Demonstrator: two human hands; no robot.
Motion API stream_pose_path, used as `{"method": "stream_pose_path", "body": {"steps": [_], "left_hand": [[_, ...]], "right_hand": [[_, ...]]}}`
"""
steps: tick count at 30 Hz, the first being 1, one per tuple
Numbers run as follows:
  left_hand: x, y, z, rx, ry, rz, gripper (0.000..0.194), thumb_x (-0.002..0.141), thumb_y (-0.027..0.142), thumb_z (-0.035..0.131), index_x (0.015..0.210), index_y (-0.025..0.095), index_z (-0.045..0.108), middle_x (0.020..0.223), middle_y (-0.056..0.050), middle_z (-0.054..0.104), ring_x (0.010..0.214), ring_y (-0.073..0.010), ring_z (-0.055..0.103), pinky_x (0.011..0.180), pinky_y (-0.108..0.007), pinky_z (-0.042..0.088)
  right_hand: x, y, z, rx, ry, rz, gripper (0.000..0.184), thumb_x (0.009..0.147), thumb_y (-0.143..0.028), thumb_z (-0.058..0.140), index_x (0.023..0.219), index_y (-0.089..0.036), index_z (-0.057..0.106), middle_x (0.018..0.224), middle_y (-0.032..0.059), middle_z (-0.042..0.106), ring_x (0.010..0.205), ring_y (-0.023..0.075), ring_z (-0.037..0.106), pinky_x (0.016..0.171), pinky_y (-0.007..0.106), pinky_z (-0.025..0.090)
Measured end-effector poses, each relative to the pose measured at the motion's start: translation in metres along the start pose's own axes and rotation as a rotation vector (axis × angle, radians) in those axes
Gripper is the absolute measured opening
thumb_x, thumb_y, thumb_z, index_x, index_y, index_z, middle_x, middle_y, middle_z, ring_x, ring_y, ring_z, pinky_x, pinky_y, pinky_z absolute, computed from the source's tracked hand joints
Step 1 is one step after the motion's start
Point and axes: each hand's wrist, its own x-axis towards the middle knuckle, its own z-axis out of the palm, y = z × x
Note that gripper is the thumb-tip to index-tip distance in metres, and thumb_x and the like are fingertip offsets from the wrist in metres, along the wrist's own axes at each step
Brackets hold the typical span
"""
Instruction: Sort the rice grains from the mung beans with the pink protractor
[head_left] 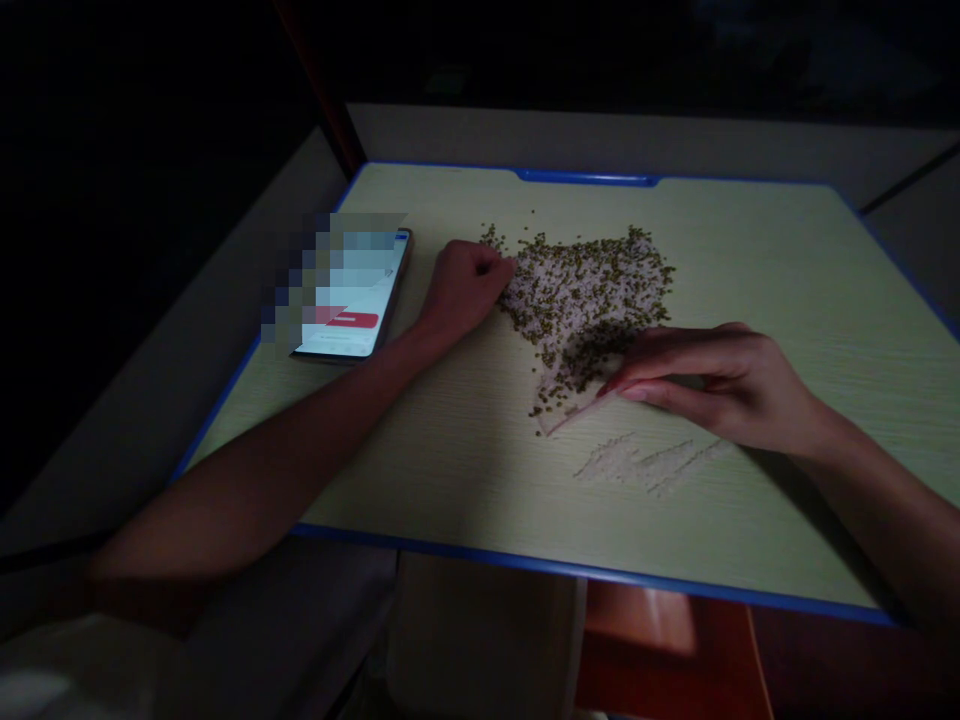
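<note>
Blue-edged tabletop (810, 500), inspected in dim light.
Nearest lay a streak of pale grains (652, 462); beyond, the right hand (724, 375) pinched a thin strip (579, 410) at the near end of a green-and-whitish grain pile (592, 275). The left hand (466, 285), fingers curled closed, contents undeterminable, was at the pile's left edge.

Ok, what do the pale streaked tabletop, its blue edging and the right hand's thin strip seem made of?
Pale streaked tabletop: probably matte wood-grain laminate, from its fine streaks; maybe wood.
Blue edging: likely smooth plastic, given its even colour and slight sheen.
Thin pale strip in the right hand: perhaps smooth translucent plastic; its end seems see-through, dim light leaves doubt.
</note>
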Motion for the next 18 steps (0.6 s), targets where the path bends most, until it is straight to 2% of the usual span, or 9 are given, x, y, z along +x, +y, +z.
{"method": "stream_pose_path", "body": {"steps": [8,13,15,18], "left_hand": [[0.0,-0.001,0.0,0.026,0.0,0.018,0.033,0.072,0.022,0.053,0.045,0.018,0.036,0.048,0.003,0.026,0.053,-0.0088,0.032,0.051,-0.025,0.029],[0.001,0.0,0.0,0.046,-0.007,0.035,0.035,0.073,0.021,0.052,0.044,0.018,0.034,0.048,0.004,0.024,0.052,-0.0081,0.03,0.051,-0.024,0.027],[0.001,0.0,0.0,0.055,-0.007,0.044,0.036,0.074,0.022,0.051,0.043,0.018,0.033,0.048,0.004,0.024,0.052,-0.008,0.029,0.051,-0.024,0.026],[0.0,0.001,-0.001,0.068,-0.008,0.045,0.037,0.074,0.023,0.051,0.043,0.018,0.032,0.048,0.004,0.023,0.051,-0.008,0.028,0.051,-0.024,0.026]], "right_hand": [[0.0,-0.001,-0.005,0.129,-0.096,0.06,0.007,0.079,-0.013,0.061,0.082,-0.012,0.067,0.072,0.0054,0.066,0.065,0.0095,0.062,0.057,0.019,0.046],[0.002,-0.003,0.002,0.122,0.027,0.083,0.006,0.077,-0.014,0.063,0.08,-0.015,0.068,0.073,0.0039,0.069,0.064,0.0089,0.063,0.057,0.017,0.047],[0.003,-0.005,0.007,0.096,0.036,0.077,0.007,0.078,-0.016,0.062,0.081,-0.015,0.068,0.074,0.0041,0.07,0.065,0.0099,0.064,0.057,0.018,0.048],[0.004,-0.007,0.012,0.015,0.097,0.065,0.009,0.077,-0.021,0.063,0.08,-0.014,0.069,0.072,0.0041,0.071,0.06,0.0106,0.064,0.051,0.017,0.047]]}}
